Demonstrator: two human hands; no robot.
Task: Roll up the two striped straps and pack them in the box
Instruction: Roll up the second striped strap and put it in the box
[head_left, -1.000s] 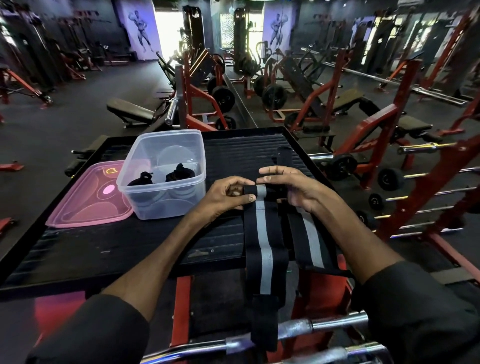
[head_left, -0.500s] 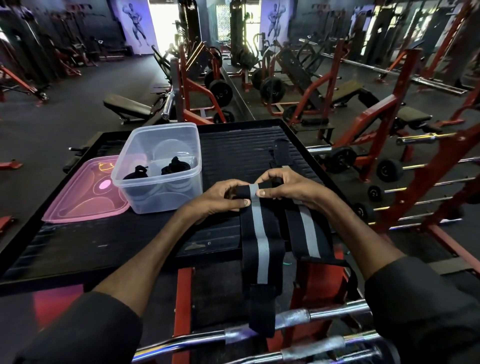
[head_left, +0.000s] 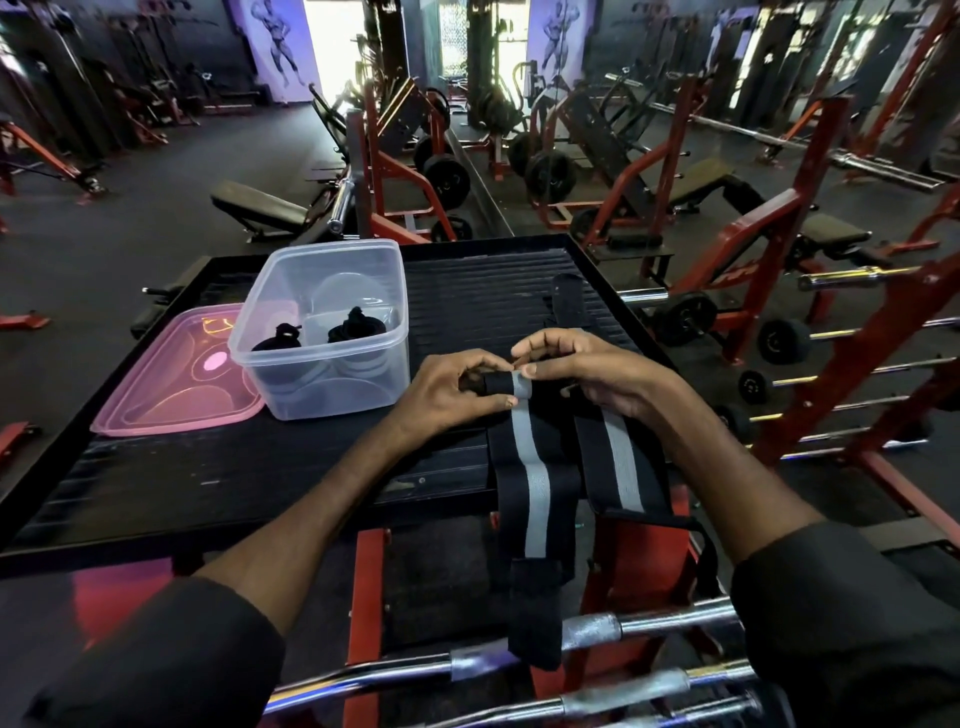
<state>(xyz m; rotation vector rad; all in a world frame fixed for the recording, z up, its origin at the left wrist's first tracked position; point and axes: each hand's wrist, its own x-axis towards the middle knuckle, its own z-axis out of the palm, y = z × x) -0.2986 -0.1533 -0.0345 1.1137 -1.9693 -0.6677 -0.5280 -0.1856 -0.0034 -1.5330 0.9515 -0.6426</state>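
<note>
Two black straps with a grey stripe lie side by side on the black platform (head_left: 208, 467), their near ends hanging over its front edge. The left strap (head_left: 530, 483) has its far end curled into a small roll, pinched between my left hand (head_left: 452, 395) and my right hand (head_left: 576, 369). The right strap (head_left: 621, 467) lies flat under my right wrist, its far black end reaching up the platform. A clear plastic box (head_left: 322, 332) stands to the left of my hands with two small black items inside.
A pink lid (head_left: 171, 384) lies flat left of the box. Chrome barbell bars (head_left: 597, 634) run across below the platform's front edge. Red racks with weight plates (head_left: 779, 338) stand close on the right. Benches and machines fill the floor behind.
The far end of the left strap has gone from lying flat to a small tight roll under my fingertips. Both hands have stayed in the same spot on the platform.
</note>
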